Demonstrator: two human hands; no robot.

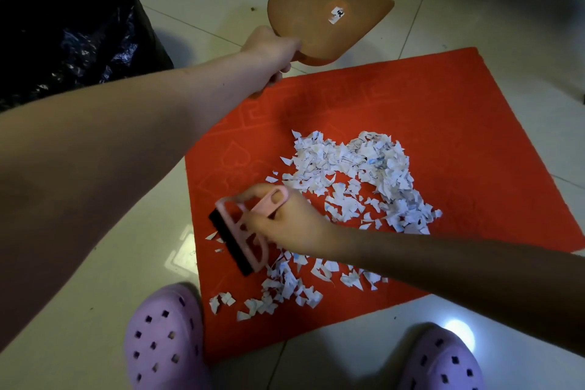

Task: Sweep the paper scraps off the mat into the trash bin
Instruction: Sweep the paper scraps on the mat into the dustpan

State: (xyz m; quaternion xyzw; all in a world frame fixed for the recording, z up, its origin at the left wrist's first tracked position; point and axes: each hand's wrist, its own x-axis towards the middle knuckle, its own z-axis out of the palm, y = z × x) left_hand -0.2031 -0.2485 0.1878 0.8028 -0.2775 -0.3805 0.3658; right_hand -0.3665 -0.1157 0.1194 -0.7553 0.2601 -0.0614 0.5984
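Gathering scraps [348,168] — right hand [294,228] grips the brush [243,234], left hand [272,49] grips the tilted-up dustpan [329,3] — next, lower it to the mat [459,123].

Floor [474,25] w/ mat [459,123], bin [63,25]

The right side of the red textured mat [459,98] lies bare; pale tiled floor [142,263] runs between it and the black-bagged trash bin [63,25], crossed by the left forearm [126,136]. The left hand [269,51] holds an orange plastic dustpan [323,9] at the mat's far edge; white paper scraps [364,168] and the pink black-bristled brush [243,231] gripped by the right hand [291,225] fill the middle.
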